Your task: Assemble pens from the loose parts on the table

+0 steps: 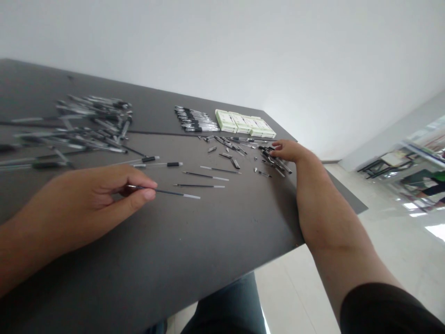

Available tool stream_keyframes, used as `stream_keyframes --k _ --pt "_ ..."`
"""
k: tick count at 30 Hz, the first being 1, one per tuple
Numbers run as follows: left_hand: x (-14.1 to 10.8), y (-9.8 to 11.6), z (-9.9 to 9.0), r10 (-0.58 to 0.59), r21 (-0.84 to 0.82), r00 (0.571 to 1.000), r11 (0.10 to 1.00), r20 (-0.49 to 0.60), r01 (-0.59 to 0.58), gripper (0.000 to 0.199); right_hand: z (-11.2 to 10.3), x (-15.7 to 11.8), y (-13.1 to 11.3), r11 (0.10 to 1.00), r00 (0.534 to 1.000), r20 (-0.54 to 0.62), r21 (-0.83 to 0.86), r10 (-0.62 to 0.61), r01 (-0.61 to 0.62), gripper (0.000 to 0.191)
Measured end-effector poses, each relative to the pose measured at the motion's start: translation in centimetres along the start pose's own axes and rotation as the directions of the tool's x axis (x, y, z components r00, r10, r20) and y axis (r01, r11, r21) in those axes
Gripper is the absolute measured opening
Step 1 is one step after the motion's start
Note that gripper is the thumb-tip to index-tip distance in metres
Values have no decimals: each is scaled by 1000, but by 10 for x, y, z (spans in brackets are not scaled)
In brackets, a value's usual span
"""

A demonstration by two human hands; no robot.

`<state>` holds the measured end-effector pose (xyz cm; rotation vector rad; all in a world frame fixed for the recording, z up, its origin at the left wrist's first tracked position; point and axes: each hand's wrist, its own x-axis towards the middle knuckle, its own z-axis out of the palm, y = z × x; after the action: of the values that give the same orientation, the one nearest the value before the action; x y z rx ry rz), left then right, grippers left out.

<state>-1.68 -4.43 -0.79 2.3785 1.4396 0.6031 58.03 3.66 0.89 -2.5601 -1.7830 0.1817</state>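
Facing the dark grey table [167, 260], I touch a heap of loose pen parts [274, 162] with my right hand [288, 152], though I cannot tell whether it grips any; my left hand [104, 195] pinches a thin black pen refill [170, 192] between thumb and fingertips.

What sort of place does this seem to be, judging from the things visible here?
Probably a plain indoor workroom for small handwork: a dark grey table holds heaps of loose clear plastic pens, thin black pen refills and pale green cardboard boxes, above a glossy pale tile floor.
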Motion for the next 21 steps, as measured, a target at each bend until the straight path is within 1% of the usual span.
stream_keyframes --k 4,6,10,12,14,18,21 --pt "-1 1 1 -5 -13 1000 1000 -2 5 41 1 -1 0 1000 1000 1 -21 -6 6 72" --pt "0 -2 2 2 -14 1000 1000 -2 -2 42 1 -1 2 1000 1000 4 -22 -9 9 70" --pt "5 -20 10 39 17 999 999 -6 -39 49 1 3 9 1000 1000 -5 -19 0 0 66" --pt "8 -32 14 83 13 996 996 -16 -83 56 2 6 12 1000 1000 -23 -28 9 -10 64" --pt "10 -40 18 101 14 995 995 -23 -101 55 4 9 15 999 999 -42 -41 18 -19 62" --pt "10 -44 19 123 12 992 992 -37 -123 48 10 13 16 998 997 -78 -59 23 -28 59" --pt "9 -44 19 147 8 989 989 -34 -146 49 13 16 15 997 995 -103 -70 17 -24 55"
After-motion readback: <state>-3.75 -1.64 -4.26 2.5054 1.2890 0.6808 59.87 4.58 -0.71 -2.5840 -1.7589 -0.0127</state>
